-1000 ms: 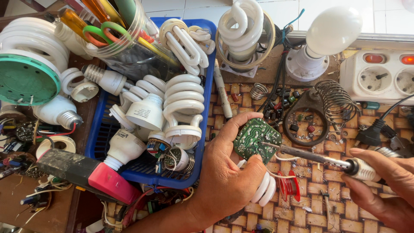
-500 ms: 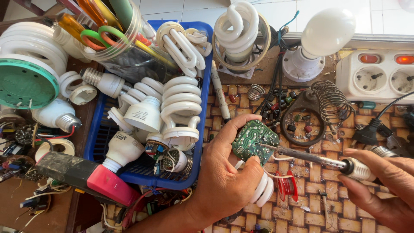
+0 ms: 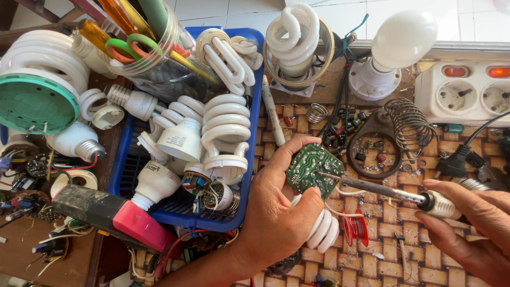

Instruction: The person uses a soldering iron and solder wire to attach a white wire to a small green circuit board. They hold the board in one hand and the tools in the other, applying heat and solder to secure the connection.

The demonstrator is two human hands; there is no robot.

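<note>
Left hand [image 3: 276, 212] grip clenched on green circuit board [image 3: 311, 169], right hand [image 3: 473, 223] grasping soldering iron [image 3: 382, 188], cut off at frame edge, blue basket [image 3: 249, 159] crowding the left, little open counter [image 3: 404, 255].

Bright, even daylight, soft shadows, mild glare on the white bulb [image 3: 405, 40], sharp focus, slight wide-angle edge stretch.

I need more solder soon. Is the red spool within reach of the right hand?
Probably yes: the red spool lies in the open just beside the right hand, though that hand holds the soldering iron.
</note>
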